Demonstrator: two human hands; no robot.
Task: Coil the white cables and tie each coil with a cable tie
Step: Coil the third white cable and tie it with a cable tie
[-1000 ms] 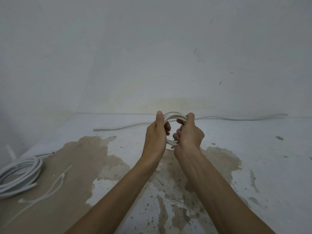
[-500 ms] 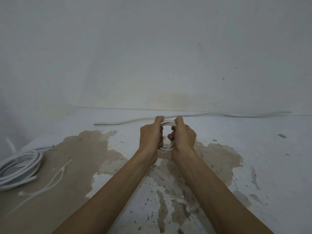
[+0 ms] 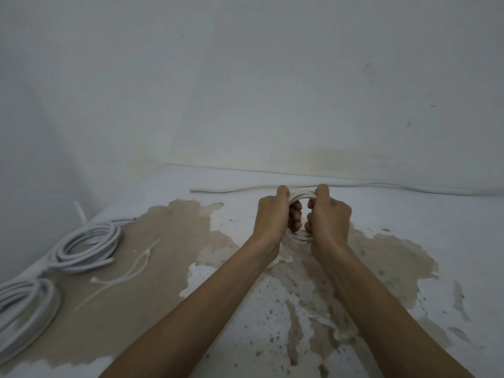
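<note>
Both grips clamp the small white coil (image 3: 302, 196) upright above the table (image 3: 409, 241), left hand (image 3: 272, 216) on its left arc, right hand (image 3: 328, 216) on its right, while the cable ties (image 3: 128, 271) lie well off left, nearer the left hand.

You face a white-painted counter (image 3: 409, 227) with the paint worn away in broad brown patches across its middle and left side, speckled toward the near edge. Behind its far edge rises a plain white wall (image 3: 245, 91), yellow-stained low down.
</note>
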